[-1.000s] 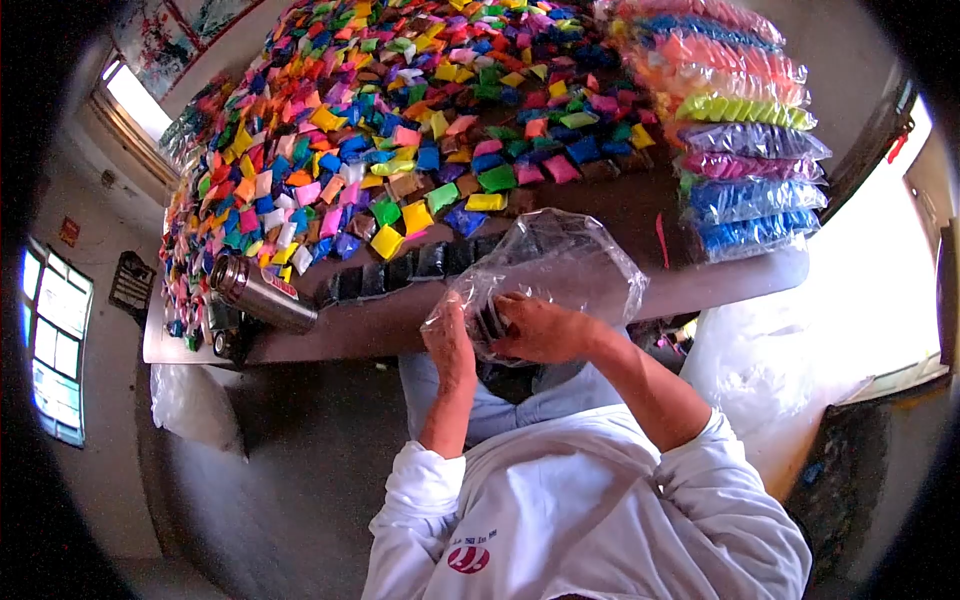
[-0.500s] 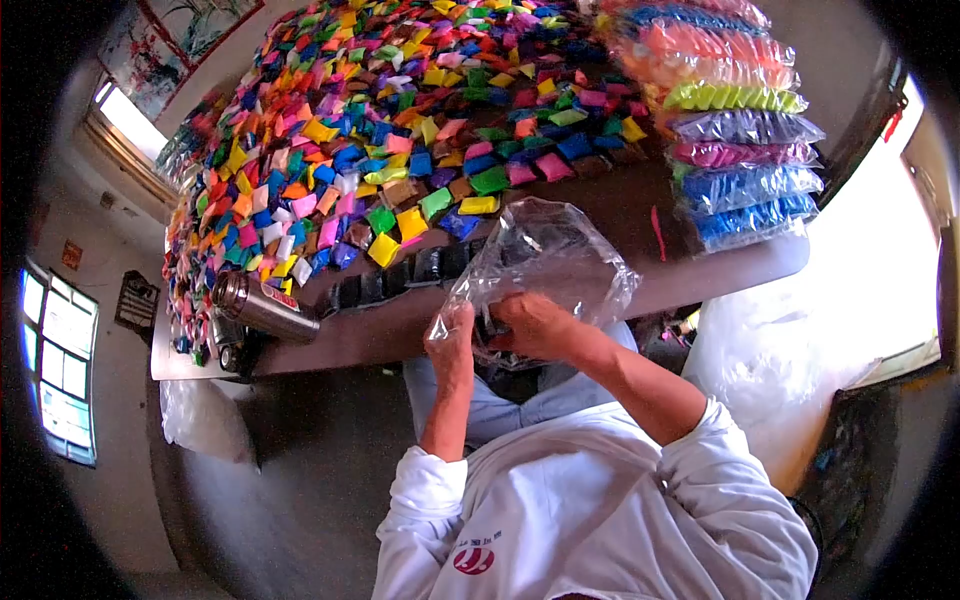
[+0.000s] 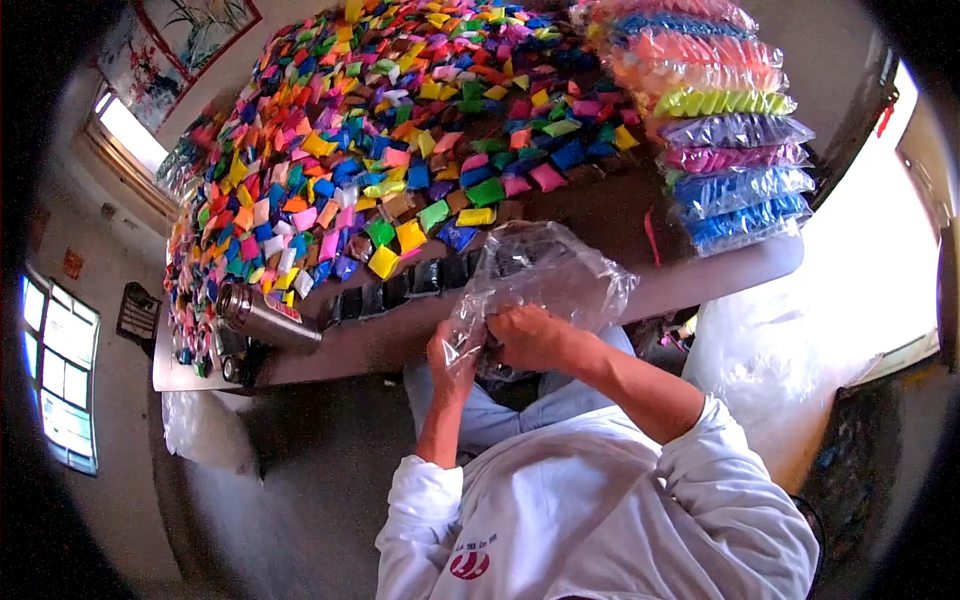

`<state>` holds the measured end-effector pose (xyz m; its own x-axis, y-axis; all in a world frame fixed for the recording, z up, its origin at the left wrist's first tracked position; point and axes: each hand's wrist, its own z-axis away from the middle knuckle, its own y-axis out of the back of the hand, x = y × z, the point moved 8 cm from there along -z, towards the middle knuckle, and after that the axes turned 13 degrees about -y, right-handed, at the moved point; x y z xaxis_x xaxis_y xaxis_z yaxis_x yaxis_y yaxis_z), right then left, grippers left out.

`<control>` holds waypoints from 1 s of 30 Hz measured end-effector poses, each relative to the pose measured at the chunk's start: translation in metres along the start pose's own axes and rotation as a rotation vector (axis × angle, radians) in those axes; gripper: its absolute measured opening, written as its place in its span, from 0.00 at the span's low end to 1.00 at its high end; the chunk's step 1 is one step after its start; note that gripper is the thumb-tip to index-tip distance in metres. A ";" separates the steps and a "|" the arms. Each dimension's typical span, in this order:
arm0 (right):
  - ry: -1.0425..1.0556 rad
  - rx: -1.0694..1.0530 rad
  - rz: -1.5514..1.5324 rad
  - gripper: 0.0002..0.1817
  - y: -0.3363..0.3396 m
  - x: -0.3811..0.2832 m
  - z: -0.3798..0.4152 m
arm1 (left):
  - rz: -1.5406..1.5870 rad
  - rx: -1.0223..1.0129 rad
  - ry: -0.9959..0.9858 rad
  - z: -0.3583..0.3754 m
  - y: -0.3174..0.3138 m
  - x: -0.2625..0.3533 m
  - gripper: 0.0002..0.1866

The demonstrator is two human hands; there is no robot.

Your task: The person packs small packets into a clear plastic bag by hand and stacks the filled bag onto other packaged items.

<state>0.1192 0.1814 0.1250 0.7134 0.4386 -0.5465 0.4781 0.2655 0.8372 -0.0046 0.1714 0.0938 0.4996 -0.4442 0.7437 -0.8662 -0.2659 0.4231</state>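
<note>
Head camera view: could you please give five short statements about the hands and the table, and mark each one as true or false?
1. The left hand holds the clear bag. True.
2. The right hand is far from the clear bag. False: it is at the bag.
3. A row of black packets lies on the table. True.
4. The metal flask is at the table's right end. False: it is near the left end.
5. Blue bags lie to the right of the colourful packets. True.

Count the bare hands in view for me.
2: the left hand holding the left side of the clear bag, and the right hand just right of it. Some fingers are hidden.
</note>
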 end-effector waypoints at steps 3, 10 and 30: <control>-0.001 -0.005 0.053 0.17 0.025 -0.011 0.015 | 0.346 0.077 0.079 0.007 -0.007 -0.012 0.10; 0.139 0.095 -0.941 0.10 0.183 -0.007 0.098 | 0.322 0.073 0.173 0.014 -0.008 -0.017 0.13; -0.154 0.094 -0.252 0.26 0.077 0.205 -0.049 | 0.243 0.060 0.160 0.007 -0.004 0.009 0.12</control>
<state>0.2772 0.3336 0.0779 0.6321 0.2323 -0.7393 0.6901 0.2653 0.6734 0.0036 0.1623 0.0952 0.2657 -0.3619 0.8936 -0.9557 -0.2207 0.1948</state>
